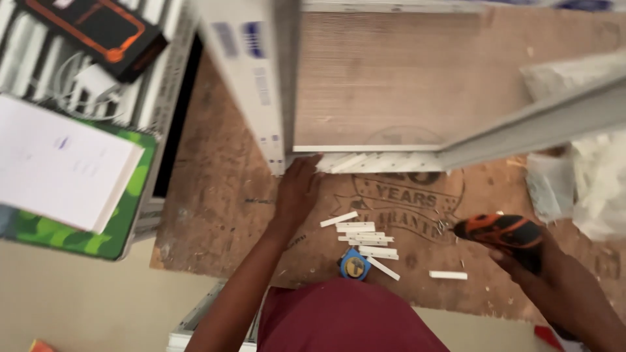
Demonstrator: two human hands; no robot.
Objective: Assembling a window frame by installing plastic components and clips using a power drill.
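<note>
Gripping an orange and black power drill point(505, 233) at the lower right of the frame, the right hand point(521, 257) was closed around its handle. The left hand point(297, 189), at centre, lay flat with fingers spread narrowly against the corner of a white frame point(365, 149). Short white strips point(365, 236) lay scattered on the plywood board point(222, 195) between the hands, a blue tape measure point(354, 265) just beside them. A notebook point(62, 171) sat at the left.
</note>
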